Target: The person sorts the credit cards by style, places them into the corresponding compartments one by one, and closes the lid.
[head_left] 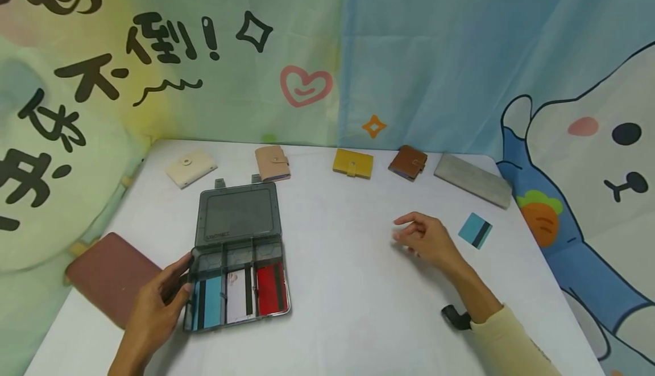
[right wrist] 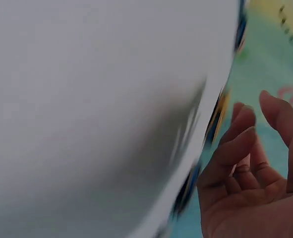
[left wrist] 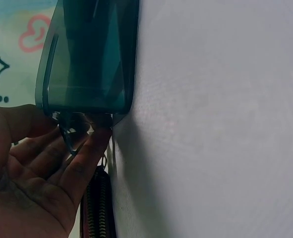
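My left hand grips the left side of a translucent grey plastic box with its lid laid back. In the left wrist view, the thumb and fingers of the left hand are around the end of the box. Three cards lie in its compartments: a blue card, a white card and a red card. Over the table to the right, my right hand holds nothing, its fingers loosely bent. A blue card with a dark stripe lies just right of that hand.
Along the back lie a cream wallet, a beige wallet, a yellow wallet, a brown wallet and a long grey wallet. A dark red wallet lies at the left edge, partly behind my left hand.
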### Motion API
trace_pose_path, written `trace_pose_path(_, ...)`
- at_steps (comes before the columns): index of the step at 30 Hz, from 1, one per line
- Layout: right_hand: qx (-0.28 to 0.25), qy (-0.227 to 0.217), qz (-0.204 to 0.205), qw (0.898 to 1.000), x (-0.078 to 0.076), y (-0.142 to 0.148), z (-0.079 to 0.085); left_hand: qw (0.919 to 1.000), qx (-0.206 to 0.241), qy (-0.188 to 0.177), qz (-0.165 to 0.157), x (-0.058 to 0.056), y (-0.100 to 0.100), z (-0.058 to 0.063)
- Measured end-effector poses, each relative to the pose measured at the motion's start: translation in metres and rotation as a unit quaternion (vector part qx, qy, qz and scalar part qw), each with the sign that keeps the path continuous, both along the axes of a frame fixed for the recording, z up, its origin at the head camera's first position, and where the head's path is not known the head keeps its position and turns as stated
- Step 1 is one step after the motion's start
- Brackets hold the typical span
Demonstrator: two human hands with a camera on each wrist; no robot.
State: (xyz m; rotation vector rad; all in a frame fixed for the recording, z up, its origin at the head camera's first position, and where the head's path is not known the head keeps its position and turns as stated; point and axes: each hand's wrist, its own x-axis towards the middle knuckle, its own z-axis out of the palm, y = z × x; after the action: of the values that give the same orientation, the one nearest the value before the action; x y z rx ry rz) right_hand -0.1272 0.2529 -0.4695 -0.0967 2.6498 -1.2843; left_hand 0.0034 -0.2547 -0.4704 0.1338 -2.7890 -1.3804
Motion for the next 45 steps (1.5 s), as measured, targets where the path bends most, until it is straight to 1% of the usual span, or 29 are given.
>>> trace_pose_path(2, 0.060, 0.026, -0.026, 0.998, 0.000, 0.026, 0.002, 1.0000, 0.001, 0.002, -0.002, 0.000, 0.000, 0.000)
trace_pose_path(4, 0.112, 0.045, -0.052, 0.991, 0.000, 0.050, 0.004, 1.0000, 0.003, 0.005, -0.002, 0.001, 0.000, 0.000)
trace_pose_path(6, 0.142, 0.051, -0.074, 0.986, 0.000, 0.072, 0.006, 1.0000, 0.005, 0.006, -0.001, 0.001, 0.000, -0.001)
trace_pose_path(8, 0.160, 0.048, -0.093, 0.982, 0.001, 0.092, 0.007, 1.0000, 0.004, 0.006, 0.001, 0.001, 0.000, -0.001)
trace_pose_path(11, 0.181, 0.033, -0.115, 0.976, 0.002, 0.119, 0.007, 1.0000, 0.002, 0.004, 0.004, 0.000, 0.001, -0.001)
trace_pose_path(13, 0.192, 0.015, -0.125, 0.973, 0.002, 0.134, 0.007, 1.0000, -0.001, 0.002, 0.006, 0.000, 0.001, 0.000)
trace_pose_path(17, 0.217, -0.028, -0.136, 0.966, 0.002, 0.153, 0.004, 1.0000, -0.004, -0.003, 0.006, -0.001, 0.001, 0.001)
trace_pose_path(19, 0.226, -0.047, -0.131, 0.964, 0.002, 0.157, 0.003, 1.0000, -0.005, -0.005, 0.005, -0.001, 0.001, 0.002)
trace_pose_path(22, 0.233, -0.066, -0.125, 0.962, 0.000, 0.157, 0.001, 1.0000, -0.004, -0.004, 0.003, 0.000, 0.001, 0.002)
trace_pose_path(25, 0.232, -0.071, -0.117, 0.963, -0.003, 0.152, -0.001, 1.0000, -0.003, 0.001, 0.002, 0.000, 0.001, 0.001)
trace_pose_path(29, 0.243, -0.083, -0.129, 0.958, -0.009, 0.143, -0.001, 1.0000, -0.007, 0.005, 0.002, 0.000, 0.001, 0.001)
trace_pose_path(32, 0.259, -0.101, -0.150, 0.949, -0.013, 0.141, 0.000, 0.9999, -0.012, 0.005, 0.002, 0.000, 0.001, 0.001)
trace_pose_path(34, 0.264, -0.108, -0.158, 0.945, -0.016, 0.144, 0.000, 0.9999, -0.014, 0.007, 0.002, -0.001, 0.001, 0.001)
trace_pose_path(37, 0.258, -0.107, -0.158, 0.947, -0.022, 0.152, -0.002, 0.9998, -0.014, 0.012, 0.000, -0.001, 0.002, 0.000)
trace_pose_path(40, 0.253, -0.107, -0.152, 0.949, -0.028, 0.155, -0.003, 0.9999, -0.013, 0.009, 0.000, -0.002, 0.001, 0.001)
trace_pose_path(43, 0.247, -0.112, -0.157, 0.950, -0.031, 0.147, -0.003, 0.9999, -0.014, -0.001, 0.004, -0.001, 0.001, 0.002)
trace_pose_path(45, 0.232, -0.105, -0.157, 0.954, -0.032, 0.136, -0.003, 0.9998, -0.017, -0.005, 0.006, -0.001, 0.002, 0.003)
